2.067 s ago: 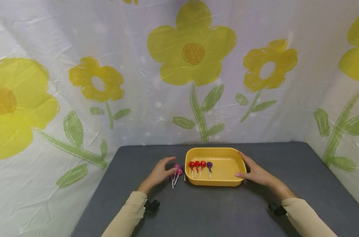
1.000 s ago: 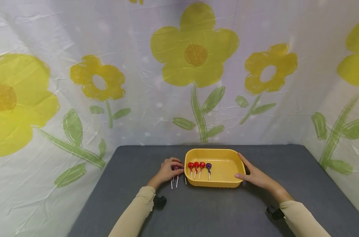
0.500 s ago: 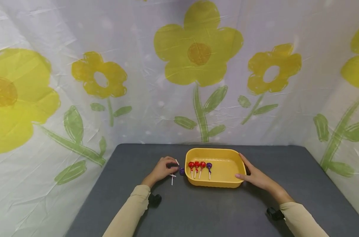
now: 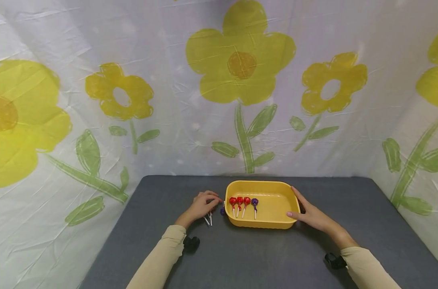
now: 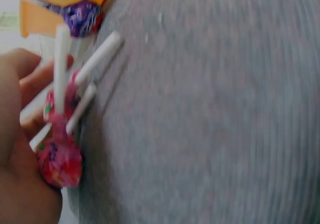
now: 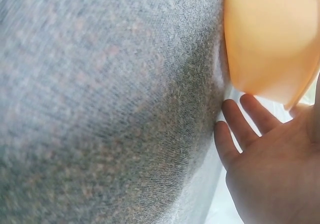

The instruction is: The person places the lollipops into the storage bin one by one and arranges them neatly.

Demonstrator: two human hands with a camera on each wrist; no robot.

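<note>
My left hand (image 4: pixel 201 205) is over several pink lollipops (image 5: pixel 60 166) on the table. Their white sticks (image 4: pixel 210 219) poke out below it. The left wrist view shows its fingers (image 5: pixel 45 76) loosely bent behind the sticks, with no clear grip on any. Just past the fingertips, a purple lollipop (image 5: pixel 82 18) lies against the yellow tray (image 4: pixel 264 224), stick pointing away. My right hand (image 4: pixel 309 210) rests at the tray's right end, thumb over the rim, fingers spread along the outside. Inside the tray, three red lollipops (image 4: pixel 240 201) and one purple lollipop (image 4: pixel 254 202) stand in a row at the left.
The tray sits near the middle of a dark grey table (image 4: pixel 262 257). A white curtain with yellow flowers (image 4: pixel 242 64) hangs behind the far edge and down both sides. A black wrist strap (image 4: pixel 191 244) is on each arm.
My left hand came in to the loose lollipops. The purple one beside the tray has been turned round, its head now towards me. My right hand has stayed on the tray.
</note>
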